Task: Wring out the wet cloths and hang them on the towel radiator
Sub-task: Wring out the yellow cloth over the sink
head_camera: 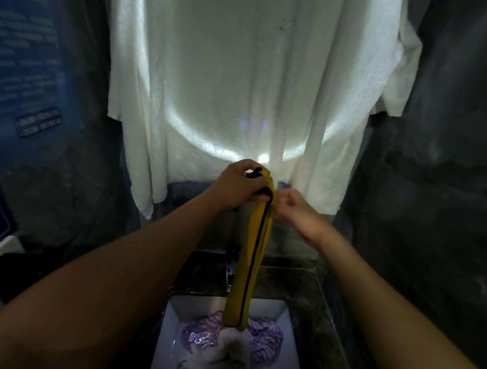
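Yellow cloth (250, 260) with dark trim is bunched into a narrow strip. Its long axis is near vertical, tilted slightly, with the top end right of the bottom end. The top is at frame centre and the bottom end points down, hanging just over the basin (171, 342) at lower centre.

Left hand (243, 184) has its fingers curled tight round the cloth's top end and carries it. Right hand (297, 208) is just beside the cloth on the right, fingers curled in toward its edge. Can't tell if it actually has hold of the fabric.

The light rectangular basin holds a purple striped cloth (266, 343) and a white cloth (230, 351), heaped together and touching. A dark tap (229, 268) sits behind the basin, partly hidden by the yellow strip. The dark worktop (326, 328) surrounds the basin.

A large white towel (249, 64) hangs across upper centre, brightly lit in the middle. The room is dim, with dark grey walls on both sides. A blue sign (18, 55) is at upper left, its text too blurred to read.
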Demonstrator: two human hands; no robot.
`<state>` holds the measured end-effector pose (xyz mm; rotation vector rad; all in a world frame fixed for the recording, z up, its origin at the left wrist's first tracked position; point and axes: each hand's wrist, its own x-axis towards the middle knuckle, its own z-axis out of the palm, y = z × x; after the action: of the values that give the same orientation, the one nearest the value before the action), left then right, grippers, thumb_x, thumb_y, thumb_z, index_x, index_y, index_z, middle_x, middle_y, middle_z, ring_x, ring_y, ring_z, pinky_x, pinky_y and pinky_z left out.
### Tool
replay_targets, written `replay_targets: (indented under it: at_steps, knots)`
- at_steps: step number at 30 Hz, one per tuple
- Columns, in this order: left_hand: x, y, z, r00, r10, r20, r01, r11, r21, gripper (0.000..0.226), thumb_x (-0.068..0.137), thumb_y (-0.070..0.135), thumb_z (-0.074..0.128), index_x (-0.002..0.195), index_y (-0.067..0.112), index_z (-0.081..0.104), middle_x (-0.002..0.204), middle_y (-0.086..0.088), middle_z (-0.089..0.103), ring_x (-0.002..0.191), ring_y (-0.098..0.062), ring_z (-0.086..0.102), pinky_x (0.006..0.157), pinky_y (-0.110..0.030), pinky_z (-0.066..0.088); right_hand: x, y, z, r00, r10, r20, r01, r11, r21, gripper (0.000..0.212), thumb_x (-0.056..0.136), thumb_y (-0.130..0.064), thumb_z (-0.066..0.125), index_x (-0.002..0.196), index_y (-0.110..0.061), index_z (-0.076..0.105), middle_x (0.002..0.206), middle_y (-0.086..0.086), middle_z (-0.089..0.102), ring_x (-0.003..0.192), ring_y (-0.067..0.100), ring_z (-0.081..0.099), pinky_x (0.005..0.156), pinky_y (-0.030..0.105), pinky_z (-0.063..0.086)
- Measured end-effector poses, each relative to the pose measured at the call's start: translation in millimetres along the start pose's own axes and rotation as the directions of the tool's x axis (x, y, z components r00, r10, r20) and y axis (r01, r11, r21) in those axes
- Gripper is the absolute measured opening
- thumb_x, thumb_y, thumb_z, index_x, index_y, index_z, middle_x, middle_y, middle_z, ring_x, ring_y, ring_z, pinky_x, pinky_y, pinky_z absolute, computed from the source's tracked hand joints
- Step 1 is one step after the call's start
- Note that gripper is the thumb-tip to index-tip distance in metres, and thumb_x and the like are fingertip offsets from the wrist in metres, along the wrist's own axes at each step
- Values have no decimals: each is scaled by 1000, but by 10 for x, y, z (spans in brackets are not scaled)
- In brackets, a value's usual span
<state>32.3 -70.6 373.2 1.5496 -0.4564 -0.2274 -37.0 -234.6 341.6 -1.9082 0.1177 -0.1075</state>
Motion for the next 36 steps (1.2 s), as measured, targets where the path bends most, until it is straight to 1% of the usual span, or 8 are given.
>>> replay_targets:
  at_steps: [3, 8, 14, 20, 25, 30, 33, 36]
  knots:
    - [-24, 197, 23, 999, 36, -5, -37, 994, -102, 20, 81, -2, 72, 100, 0, 68, 91, -22, 72, 86, -28, 74, 79, -41, 61, 103, 176, 236, 997, -59, 55, 64, 993, -100, 63, 78, -26, 80, 130, -31, 44, 106, 11, 67, 99, 23, 69, 90, 41, 57]
    - [-67, 507, -76, 977, 181, -111, -205, 944, -260, 21, 74, 9, 75, 94, 13, 72, 106, -26, 68, 104, -38, 69, 90, -49, 58, 172, 414, 465, 999, 42, -8, -42, 998, -37, 17, 86, -15, 75, 98, -26, 68, 96, 3, 74, 88, 18, 71, 93, 48, 56]
    - [-48, 465, -481, 925, 37, -378, -230, 847, -479, 13, 93, 4, 60, 105, 5, 64, 97, -21, 65, 82, -23, 71, 74, -31, 61, 190, 540, 461, 990, 105, -89, -101, 993, 57, 31, 72, -15, 81, 101, -18, 70, 93, 13, 76, 87, 32, 72, 85, 52, 57]
    - [-120, -135, -853, 802, -238, -549, -60, 881, -469, 22, 98, 13, 54, 114, 0, 61, 92, -18, 62, 71, -22, 63, 53, -26, 58, 175, 351, 298, 997, 37, -67, -43, 995, -90, 34, 74, -4, 77, 102, -16, 63, 85, 10, 70, 71, 19, 66, 66, 34, 54]
    - [-294, -658, -907, 781, -528, -333, 380, 825, -418, 25, 95, 26, 51, 93, 6, 65, 69, -10, 70, 73, -27, 64, 61, -33, 53, 182, 21, 205, 1000, -25, -17, 20, 968, -250, 33, 70, 1, 73, 100, -15, 69, 77, 4, 68, 62, 13, 65, 53, 23, 50]
    - [-516, -934, -709, 681, -730, -51, 732, 676, 84, 32, 93, 34, 47, 73, 10, 56, 67, -12, 60, 62, -27, 57, 74, -37, 49, 232, -226, 181, 992, -114, -58, 94, 958, -271, 35, 72, 1, 69, 97, -23, 66, 82, 0, 65, 67, 13, 61, 53, 19, 46]
    - [-460, -1017, -610, 720, -682, -126, 672, 640, 373, 39, 95, 43, 51, 100, 7, 64, 93, -20, 66, 84, -35, 65, 86, -46, 52, 245, -326, 170, 991, -112, -66, 94, 968, -231, 41, 74, -2, 68, 107, -26, 63, 74, 8, 60, 57, 16, 55, 52, 24, 43]
    - [-391, -954, -464, 889, -440, -130, 426, 686, 590, 37, 96, 25, 57, 121, -2, 62, 120, -22, 64, 107, -36, 63, 81, -32, 48, 271, -388, 127, 992, -124, -37, 112, 963, -246, 49, 74, -2, 66, 115, -28, 59, 68, 9, 54, 51, 17, 49, 51, 26, 41]
